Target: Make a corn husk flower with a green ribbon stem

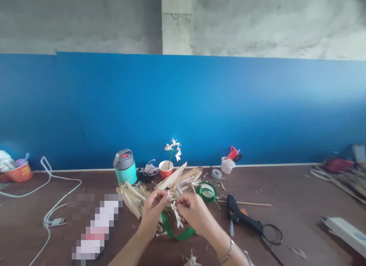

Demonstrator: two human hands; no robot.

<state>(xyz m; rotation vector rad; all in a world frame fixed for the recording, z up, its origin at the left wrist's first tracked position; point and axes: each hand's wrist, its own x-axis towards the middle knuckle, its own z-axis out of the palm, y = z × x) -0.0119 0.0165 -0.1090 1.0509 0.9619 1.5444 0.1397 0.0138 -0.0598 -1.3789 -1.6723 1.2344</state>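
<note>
Over a brown table, my left hand (153,210) and my right hand (194,212) are both pinched on a small pale husk flower (175,210) held between them. A green ribbon (177,231) loops down from the flower and under my right hand. Just behind my hands lies a pile of dried corn husks (160,188), and a roll of green ribbon (207,191) sits at its right end. A finished husk flower on a green stem (174,149) stands in a red paper cup (166,169) farther back.
A black glue gun (241,216) with its cord lies right of my hands. A teal jug (125,167), a tape roll (216,173), a white cup with tools (228,164) and white cables (54,205) lie around. A blue wall panel (200,106) backs the table.
</note>
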